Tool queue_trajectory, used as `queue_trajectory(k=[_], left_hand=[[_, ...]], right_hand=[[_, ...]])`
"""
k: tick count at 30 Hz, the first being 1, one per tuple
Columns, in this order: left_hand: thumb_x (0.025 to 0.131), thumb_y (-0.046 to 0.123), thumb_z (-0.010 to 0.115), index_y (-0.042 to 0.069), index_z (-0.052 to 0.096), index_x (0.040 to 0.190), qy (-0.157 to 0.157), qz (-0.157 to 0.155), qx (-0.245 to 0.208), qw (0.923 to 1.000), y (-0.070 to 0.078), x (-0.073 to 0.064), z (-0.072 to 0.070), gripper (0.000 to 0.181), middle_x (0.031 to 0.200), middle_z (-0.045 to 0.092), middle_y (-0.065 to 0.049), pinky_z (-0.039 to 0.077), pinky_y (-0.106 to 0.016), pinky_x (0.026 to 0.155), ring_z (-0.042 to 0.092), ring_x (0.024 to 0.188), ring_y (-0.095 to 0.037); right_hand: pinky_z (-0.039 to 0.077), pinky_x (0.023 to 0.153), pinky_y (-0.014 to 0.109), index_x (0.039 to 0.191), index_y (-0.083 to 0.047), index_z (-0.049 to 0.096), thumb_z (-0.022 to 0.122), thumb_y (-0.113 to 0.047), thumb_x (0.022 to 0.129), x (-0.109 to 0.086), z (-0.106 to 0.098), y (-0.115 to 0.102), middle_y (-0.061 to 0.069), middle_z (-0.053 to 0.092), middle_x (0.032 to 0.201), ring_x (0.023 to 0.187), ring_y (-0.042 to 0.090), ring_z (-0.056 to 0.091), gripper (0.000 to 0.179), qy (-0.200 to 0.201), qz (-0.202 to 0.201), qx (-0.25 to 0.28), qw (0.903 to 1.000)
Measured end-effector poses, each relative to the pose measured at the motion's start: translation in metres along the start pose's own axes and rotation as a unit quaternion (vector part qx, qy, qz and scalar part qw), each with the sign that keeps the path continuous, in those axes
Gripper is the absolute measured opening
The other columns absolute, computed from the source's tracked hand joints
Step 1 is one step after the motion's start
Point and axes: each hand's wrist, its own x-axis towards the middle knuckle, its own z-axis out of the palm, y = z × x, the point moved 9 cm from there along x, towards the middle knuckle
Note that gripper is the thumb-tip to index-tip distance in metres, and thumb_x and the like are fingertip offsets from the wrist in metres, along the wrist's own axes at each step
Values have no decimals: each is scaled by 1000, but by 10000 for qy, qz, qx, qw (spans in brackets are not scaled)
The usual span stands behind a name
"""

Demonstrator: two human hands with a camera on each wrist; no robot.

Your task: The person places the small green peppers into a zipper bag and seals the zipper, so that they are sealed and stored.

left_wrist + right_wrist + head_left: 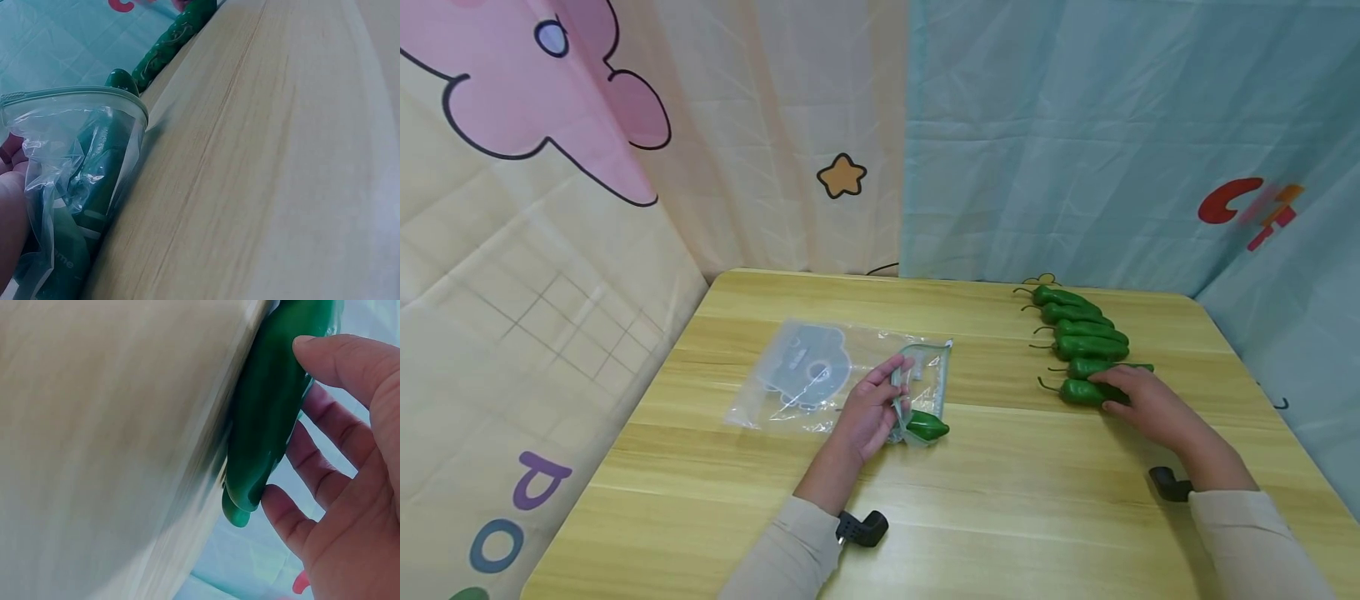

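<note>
Your left hand (868,410) has its fingers curled at the mouth of the clear bag (812,371), and it grips the plastic there. The bag lies on the wooden table (1000,517), left of the middle, with a blue-grey print on it. One green pepper (927,427) is inside, near the mouth, and its tip shows beyond the zip edge. Your right hand (1157,412) is at the nearest pepper (1078,392) of the group on the right side; the thumb touches this pepper and the fingers are along its other side, but I cannot tell if they pinch it firmly. It lies on the table. The five other peppers (1090,346) lie behind it, close together, with their stems to the left. Beyond the table hangs a pale curtain (1075,150), on which a star (842,176) is printed.
</note>
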Motion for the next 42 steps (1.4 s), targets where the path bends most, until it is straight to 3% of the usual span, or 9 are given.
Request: queue_trajectory(k=[18,42], left_hand=[[85,-7,44,7,48,131,8,-24,3,10000,1,-1,0,48,135,48,-4,45,-19,67,49,84,-11],[86,-8,42,6,46,132,-48,4,-66,10000,0,-1,1,49,136,46,-5,45,-18,66,49,84,-11]], right_hand=[[37,84,56,119,0,55,67,-5,81,0,2,-7,21,54,116,106,41,46,41,27,3,235,9997],[44,83,48,119,-9,58,67,-13,83,19,1,-44,8,56,114,105,28,52,38,-311,-207,411,9985]])
